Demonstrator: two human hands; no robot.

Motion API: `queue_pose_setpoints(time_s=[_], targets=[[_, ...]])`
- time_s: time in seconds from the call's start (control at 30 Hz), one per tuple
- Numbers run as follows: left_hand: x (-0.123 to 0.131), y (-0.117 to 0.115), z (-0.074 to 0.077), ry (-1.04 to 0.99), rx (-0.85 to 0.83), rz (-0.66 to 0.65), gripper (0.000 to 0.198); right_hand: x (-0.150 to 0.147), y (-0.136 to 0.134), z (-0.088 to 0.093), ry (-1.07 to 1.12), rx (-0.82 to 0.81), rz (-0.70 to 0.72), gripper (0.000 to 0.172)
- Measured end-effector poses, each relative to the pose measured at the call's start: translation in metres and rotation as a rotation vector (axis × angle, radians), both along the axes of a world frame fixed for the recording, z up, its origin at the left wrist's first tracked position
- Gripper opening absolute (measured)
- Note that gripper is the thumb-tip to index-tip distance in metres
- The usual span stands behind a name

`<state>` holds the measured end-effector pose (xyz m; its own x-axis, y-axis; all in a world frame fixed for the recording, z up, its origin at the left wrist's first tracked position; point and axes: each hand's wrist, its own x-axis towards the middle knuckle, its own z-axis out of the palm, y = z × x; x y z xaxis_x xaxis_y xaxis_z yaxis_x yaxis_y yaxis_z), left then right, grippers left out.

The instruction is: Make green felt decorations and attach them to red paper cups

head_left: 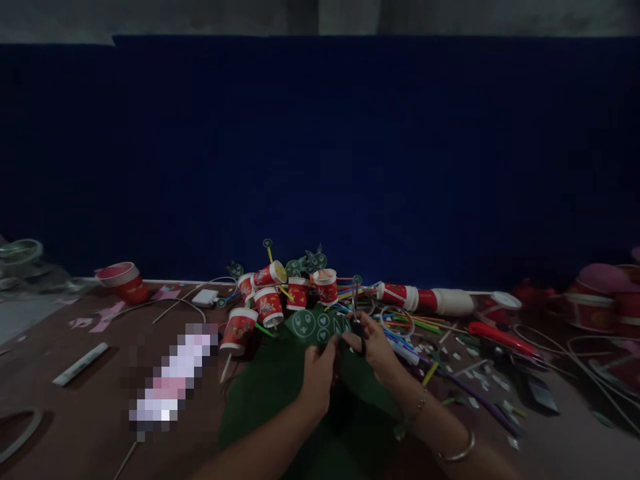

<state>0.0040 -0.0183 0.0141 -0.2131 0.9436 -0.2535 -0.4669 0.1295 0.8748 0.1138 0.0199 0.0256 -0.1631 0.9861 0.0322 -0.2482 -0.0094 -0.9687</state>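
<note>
My left hand (pixel 321 370) pinches the lower edge of a dark green paper piece (pixel 303 325) printed with white outlined circles, a face and hearts. My right hand (pixel 376 345) is closed around the dark handles of a pair of scissors (pixel 357 308), whose blades point up and away beside the paper's right side. Whether the blades touch the paper I cannot tell. Beneath both hands spreads a large dark green sheet (pixel 265 393). Just beyond the paper stand red patterned paper cups (pixel 269 307), several with coloured sticks through them and small green cut-outs behind.
Coloured sticks (pixel 425 325), paper scraps (pixel 483 379) and a red-handled tool (pixel 500 337) lie to the right. A row of cups (pixel 440 301) lies sideways at the back. To the left are stacked red cups (pixel 125 283) and a white tube (pixel 81 364). A dark blue panel (pixel 320 153) rises behind.
</note>
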Motion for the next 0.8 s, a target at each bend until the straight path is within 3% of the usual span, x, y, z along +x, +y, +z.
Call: queue_pose_setpoints(time_s=[0.13, 0.37, 0.57, 0.8], targets=[[-0.002, 0.001, -0.012, 0.165, 0.035, -0.022, 0.042, -0.004, -0.004, -0.011, -0.012, 0.011, -0.056, 0.046], [-0.014, 0.012, -0.017, 0.162, 0.083, 0.05, 0.03, -0.009, -0.007, -0.023, -0.062, 0.144, -0.065, 0.042], [-0.029, 0.02, -0.005, 0.261, -0.009, 0.259, 0.034, -0.013, -0.017, -0.026, -0.163, 0.089, 0.173, 0.034], [-0.028, 0.014, 0.003, 0.328, 0.028, 0.157, 0.034, -0.017, -0.022, -0.031, -0.181, 0.113, 0.306, 0.033]])
